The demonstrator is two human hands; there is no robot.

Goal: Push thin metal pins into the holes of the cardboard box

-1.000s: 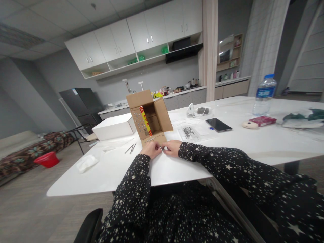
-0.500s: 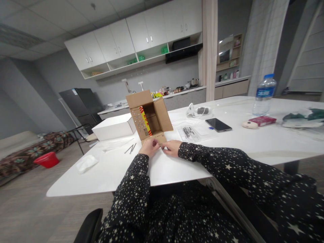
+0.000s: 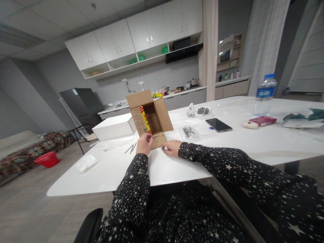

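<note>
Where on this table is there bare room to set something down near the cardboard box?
Bare tabletop runs from the left hand to the near edge, past the white cloth. It is crowded right of the cardboard box: plastic bag, phone. The white box borders its left.

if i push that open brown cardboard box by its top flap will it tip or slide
The open brown cardboard box lies on its side on the smooth white table with flaps spread, so it probably slides easily. It looks mostly hollow, likely light, and a push high on the thin flap may bend it or tip the box. The left hand at the lower flap would likely steady it.
</note>
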